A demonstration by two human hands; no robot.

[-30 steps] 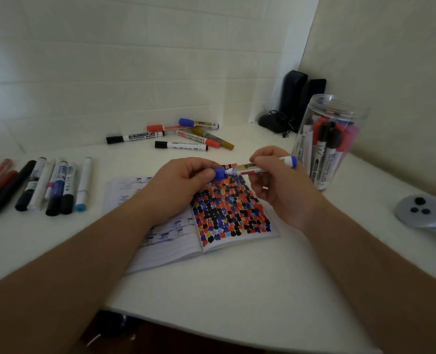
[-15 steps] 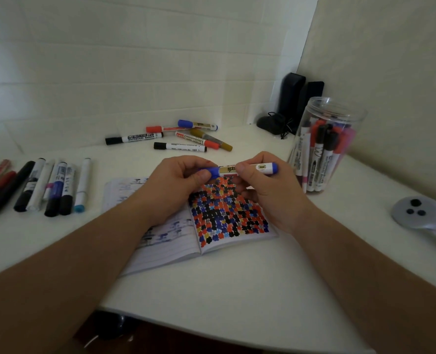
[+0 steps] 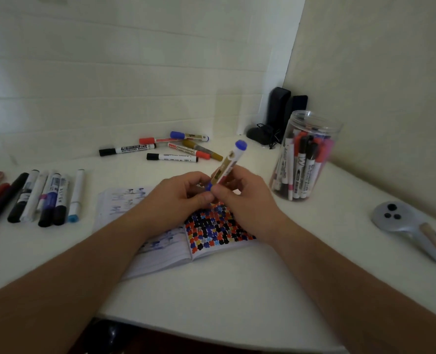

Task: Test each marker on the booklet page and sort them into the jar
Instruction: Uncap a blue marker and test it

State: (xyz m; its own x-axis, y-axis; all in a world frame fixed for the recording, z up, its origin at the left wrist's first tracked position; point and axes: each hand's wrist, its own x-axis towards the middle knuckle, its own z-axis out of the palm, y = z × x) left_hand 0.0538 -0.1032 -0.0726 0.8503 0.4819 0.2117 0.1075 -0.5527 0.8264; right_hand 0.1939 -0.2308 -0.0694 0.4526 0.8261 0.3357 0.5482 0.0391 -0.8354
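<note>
Far left: a row of markers [image 3: 45, 198] lies side by side on the white desk [image 3: 237, 290], caps toward the near edge. Risk: round barrels on a smooth top; a brushing forearm could roll them off and mix tested with untested.

Back centre: a loose pile of 6 markers [image 3: 165, 149], crossed over each other, well apart from the hands.

Centre: the open booklet [image 3: 165, 251] lies flat; its right page is packed with red, blue, black and yellow dabs. Little bare paper shows, so a fresh test mark may be hard to read among them.

Left hand [image 3: 176, 198]: fingers curled, pinching the blue cap end of the blue-capped marker [image 3: 227, 164] above the booklet. Right hand [image 3: 239, 200]: fingers wrapped round the lower barrel, the marker tilted up and away, its far blue end toward the jar. Judged step: pulling the cap off, or pressing it on; cannot tell which. Risk: a sudden release could flick the tip across skin or desk, or drop the cap.

Right: the clear jar [image 3: 311, 123] stands upright and lidless, crowded with markers. A careless drop could tip it.

Far right: a grey handheld controller [image 3: 403, 223] lies near the edge.
</note>
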